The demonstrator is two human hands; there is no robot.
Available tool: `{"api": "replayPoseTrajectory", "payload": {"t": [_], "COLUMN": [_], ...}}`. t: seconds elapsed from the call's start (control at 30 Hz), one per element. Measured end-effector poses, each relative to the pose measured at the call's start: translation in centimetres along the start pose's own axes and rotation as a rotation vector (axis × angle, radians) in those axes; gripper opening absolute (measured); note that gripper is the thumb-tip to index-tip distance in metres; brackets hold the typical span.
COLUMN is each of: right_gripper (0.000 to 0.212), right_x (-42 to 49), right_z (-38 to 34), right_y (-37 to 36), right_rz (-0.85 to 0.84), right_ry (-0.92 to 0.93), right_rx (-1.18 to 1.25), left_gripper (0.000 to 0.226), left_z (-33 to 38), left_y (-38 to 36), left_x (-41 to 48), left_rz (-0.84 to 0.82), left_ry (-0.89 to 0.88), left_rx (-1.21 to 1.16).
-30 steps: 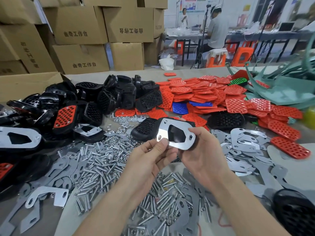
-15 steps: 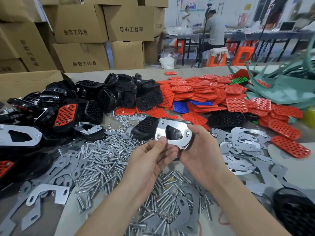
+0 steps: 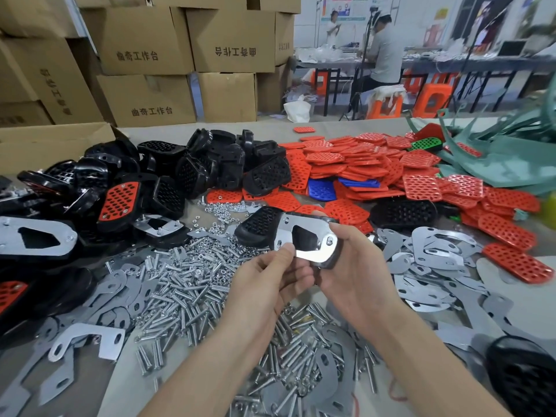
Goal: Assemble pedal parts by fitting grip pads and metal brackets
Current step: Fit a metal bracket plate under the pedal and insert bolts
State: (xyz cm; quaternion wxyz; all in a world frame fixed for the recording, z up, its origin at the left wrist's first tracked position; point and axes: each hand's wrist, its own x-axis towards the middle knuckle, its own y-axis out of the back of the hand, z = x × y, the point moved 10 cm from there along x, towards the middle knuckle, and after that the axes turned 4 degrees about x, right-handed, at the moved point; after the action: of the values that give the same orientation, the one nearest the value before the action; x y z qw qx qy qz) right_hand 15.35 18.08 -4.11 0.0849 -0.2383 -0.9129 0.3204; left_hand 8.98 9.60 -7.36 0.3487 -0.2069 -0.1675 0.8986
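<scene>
Table (image 3: pixel 192 129) is buried in stock: black pedal shells (image 3: pixel 210 164) far left, red pads (image 3: pixel 376 170) far right, screws (image 3: pixel 186 281) and loose brackets (image 3: pixel 433 254) near us. We hold one black pedal (image 3: pixel 258 224) above the screws, between both hands. Right hand (image 3: pixel 358 266) wraps its end; left hand (image 3: pixel 270 281) pinches the bracket (image 3: pixel 313 254) lying on its back. Step looks like bracket seating. Next we likely line up the holes, then free the left hand for a screw.

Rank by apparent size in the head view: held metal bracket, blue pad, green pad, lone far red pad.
1. Metal bracket (nearest the camera, so flattered).
2. Blue pad and green pad: too alike to split.
3. Lone red pad.
</scene>
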Motion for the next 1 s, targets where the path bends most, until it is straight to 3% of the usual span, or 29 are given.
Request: {"api": "replayPoseTrajectory", "payload": {"t": [0.3,0.53,0.67,0.8,1.0], "right_gripper": [0.023,0.03,0.036,0.052,0.04], "right_x": [0.2,0.2,0.1,0.2,0.5], "right_z": [0.1,-0.6,-0.8,-0.3,-0.4], "right_y": [0.8,1.0,1.1,1.4,2.0], "right_rz": [0.058,0.053,0.059,0.092,0.076], "right_ry": [0.005,0.041,0.031,-0.013,0.058], "right_rx": [0.079,0.152,0.18,0.121,0.053], "left_gripper": [0.024,0.055,0.05,0.049,0.041], "left_z": [0.4,0.7,1.5,1.3,1.4], "left_y": [-0.2,-0.2,-0.5,-0.5,-0.8], "left_x": [-0.3,0.0,-0.1,0.2,0.1], "left_rz": [-0.013,-0.023,-0.053,-0.052,-0.076], "left_ry": [0.007,-0.051,-0.123,-0.083,-0.11], "left_rx": [-0.033,0.023,0.112,0.093,0.174]}}
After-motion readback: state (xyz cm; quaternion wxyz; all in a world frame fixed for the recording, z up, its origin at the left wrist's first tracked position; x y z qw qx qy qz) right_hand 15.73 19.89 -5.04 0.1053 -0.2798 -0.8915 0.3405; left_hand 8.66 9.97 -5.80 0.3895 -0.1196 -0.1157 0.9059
